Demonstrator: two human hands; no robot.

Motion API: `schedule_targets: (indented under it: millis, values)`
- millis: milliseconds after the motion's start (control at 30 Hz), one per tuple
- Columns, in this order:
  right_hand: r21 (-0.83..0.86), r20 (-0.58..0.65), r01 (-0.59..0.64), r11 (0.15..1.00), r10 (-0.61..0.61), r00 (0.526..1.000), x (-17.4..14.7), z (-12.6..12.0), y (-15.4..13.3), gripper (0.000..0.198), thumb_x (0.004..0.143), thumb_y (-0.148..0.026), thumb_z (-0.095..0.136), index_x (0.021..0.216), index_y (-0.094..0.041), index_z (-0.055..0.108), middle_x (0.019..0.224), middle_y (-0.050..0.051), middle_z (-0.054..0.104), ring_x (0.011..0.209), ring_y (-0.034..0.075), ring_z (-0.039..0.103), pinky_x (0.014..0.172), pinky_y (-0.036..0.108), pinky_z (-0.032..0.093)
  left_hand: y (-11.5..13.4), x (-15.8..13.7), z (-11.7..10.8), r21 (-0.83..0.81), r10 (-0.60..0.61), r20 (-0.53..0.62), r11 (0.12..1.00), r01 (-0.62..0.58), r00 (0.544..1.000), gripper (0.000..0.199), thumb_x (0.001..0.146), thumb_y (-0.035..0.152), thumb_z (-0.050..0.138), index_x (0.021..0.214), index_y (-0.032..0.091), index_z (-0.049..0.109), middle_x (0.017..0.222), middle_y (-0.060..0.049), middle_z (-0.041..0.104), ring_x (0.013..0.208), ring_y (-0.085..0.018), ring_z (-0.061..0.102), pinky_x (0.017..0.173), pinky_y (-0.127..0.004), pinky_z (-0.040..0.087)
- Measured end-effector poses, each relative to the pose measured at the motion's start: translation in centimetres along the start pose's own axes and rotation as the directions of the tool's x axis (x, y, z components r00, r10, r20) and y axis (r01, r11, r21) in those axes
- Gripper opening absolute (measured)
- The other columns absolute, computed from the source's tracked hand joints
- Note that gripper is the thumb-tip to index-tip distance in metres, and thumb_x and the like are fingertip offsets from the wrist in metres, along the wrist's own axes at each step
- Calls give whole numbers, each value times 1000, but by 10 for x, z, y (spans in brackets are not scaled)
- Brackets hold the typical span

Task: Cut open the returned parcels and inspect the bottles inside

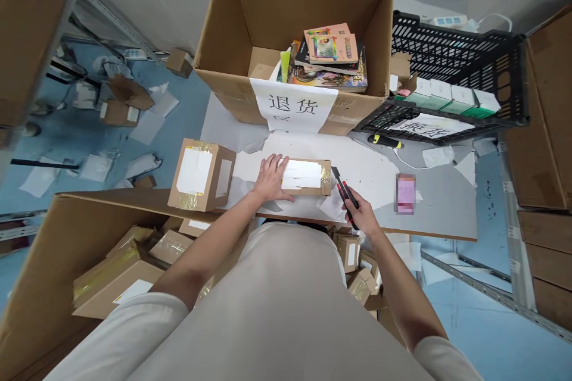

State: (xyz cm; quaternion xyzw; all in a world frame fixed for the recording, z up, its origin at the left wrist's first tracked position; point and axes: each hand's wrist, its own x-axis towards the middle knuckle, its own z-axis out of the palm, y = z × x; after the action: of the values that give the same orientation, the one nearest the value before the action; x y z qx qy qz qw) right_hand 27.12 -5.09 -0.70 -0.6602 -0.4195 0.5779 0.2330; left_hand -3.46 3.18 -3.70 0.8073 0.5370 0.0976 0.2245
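Note:
A small taped cardboard box point(302, 174) with a white label lies on the white table in front of me. My left hand point(270, 178) holds its left end, fingers spread toward the back edge and thumb along the front edge. My right hand point(361, 212) is closed around a black and red utility knife point(344, 193). The knife's tip points up and left, close to the box's right end; whether it touches the cardboard I cannot tell. To the left of my left hand stands a larger taped box point(201, 174) with white labels.
Behind is a big open carton point(232, 101) holding several books point(333, 50). A black crate point(513, 89) with green-and-white boxes stands beside it. A yellow-and-black tool point(385, 141) and a blurred pink item point(406, 194) lie right. Below left, another carton point(49, 250) contains several parcels.

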Motion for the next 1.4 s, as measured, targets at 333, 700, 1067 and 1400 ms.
schedule_targets:
  millis: [333, 700, 1067, 1400]
  values:
    - [-231, 108, 14, 973, 11, 994, -4, -23, -5, 59, 82, -41, 52, 138, -25, 44, 57, -7, 50, 36, 7, 47, 37, 21, 43, -8, 2, 8, -29, 40, -47, 999, -41, 998, 126, 40, 65, 79, 142, 9, 29, 142, -24, 30, 131, -43, 25, 109, -56, 24]
    - [-208, 128, -45, 977, 73, 989, -28, -18, -3, 58, 81, -39, 52, 137, -23, 46, 52, -7, 47, 35, 9, 43, 36, 22, 40, -6, 2, 5, -33, 21, -33, 999, -22, 999, 120, 43, 61, 80, 142, 13, 31, 146, -23, 27, 130, -42, 27, 108, -56, 24]
    - [-210, 140, -67, 975, 98, 985, -47, -14, 0, 56, 82, -39, 51, 136, -24, 46, 54, -7, 47, 36, 9, 41, 39, 23, 38, -8, 1, 7, -39, 43, -42, 998, -45, 998, 121, 44, 62, 79, 142, 11, 30, 146, -23, 27, 130, -43, 25, 108, -56, 25]
    - [-285, 170, -19, 958, 70, 983, -50, -23, 8, 56, 82, -41, 51, 136, -25, 47, 51, -6, 48, 36, 11, 43, 41, 25, 41, -10, 0, 8, -59, 59, -63, 996, -63, 996, 121, 43, 62, 79, 143, 12, 30, 146, -22, 28, 130, -42, 26, 109, -54, 25]
